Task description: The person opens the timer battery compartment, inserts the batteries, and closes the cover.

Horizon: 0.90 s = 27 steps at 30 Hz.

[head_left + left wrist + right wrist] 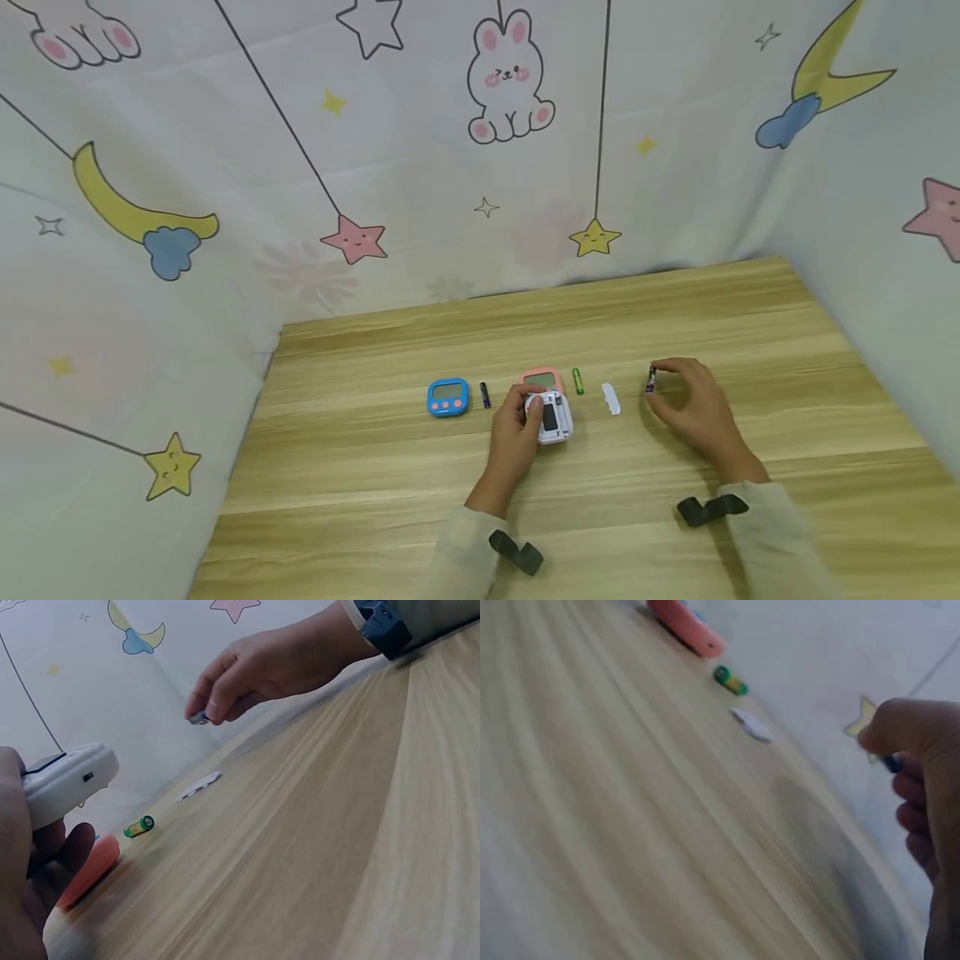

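My left hand (516, 425) holds a white digital timer (557, 418) with its back up, thumb on top; the battery slot in its back is uncovered. Between thumb and fingertips, my right hand (697, 408) pinches a small dark battery (651, 380) above the table, to the right of the timer. A white battery cover (611, 399) lies on the table between the two hands. Just left of that cover is a green battery (577, 382). Partly hidden behind the left hand lies a pink timer (542, 379).
A blue timer (447, 397) lies left of the left hand, with a dark battery (485, 395) beside it. The wooden table (360, 500) meets a patterned white curtain (420, 167) at the back and sides.
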Available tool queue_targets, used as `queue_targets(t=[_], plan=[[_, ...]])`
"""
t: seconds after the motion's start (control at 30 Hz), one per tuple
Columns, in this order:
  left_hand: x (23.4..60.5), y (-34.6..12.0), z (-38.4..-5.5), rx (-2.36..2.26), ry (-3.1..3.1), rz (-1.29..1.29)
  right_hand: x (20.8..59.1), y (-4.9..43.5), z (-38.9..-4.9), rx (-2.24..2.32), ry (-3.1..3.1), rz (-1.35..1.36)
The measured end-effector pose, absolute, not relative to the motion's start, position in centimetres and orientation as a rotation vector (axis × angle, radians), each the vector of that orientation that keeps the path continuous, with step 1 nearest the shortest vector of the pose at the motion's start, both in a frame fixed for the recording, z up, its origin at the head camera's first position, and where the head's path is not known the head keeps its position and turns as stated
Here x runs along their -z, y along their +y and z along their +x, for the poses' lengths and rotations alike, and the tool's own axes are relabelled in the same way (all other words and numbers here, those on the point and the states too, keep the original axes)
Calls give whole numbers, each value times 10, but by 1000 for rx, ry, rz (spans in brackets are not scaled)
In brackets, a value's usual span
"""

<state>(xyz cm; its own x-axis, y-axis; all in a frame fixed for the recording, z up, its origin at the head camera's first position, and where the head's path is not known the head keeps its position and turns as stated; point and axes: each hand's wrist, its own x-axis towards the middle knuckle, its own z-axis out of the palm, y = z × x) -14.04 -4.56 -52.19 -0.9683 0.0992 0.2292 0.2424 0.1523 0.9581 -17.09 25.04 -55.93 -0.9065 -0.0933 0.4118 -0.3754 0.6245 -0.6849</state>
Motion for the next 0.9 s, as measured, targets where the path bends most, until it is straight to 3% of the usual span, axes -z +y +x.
queue_targets(t=[0.57,0.9], plan=[[525,-49,-138,1930,-2302,-349,558,169,-154,-1259,-2192,772],[525,-51,-138,1948,-2280,-396,556,134,-139,-1344,-2178,864]])
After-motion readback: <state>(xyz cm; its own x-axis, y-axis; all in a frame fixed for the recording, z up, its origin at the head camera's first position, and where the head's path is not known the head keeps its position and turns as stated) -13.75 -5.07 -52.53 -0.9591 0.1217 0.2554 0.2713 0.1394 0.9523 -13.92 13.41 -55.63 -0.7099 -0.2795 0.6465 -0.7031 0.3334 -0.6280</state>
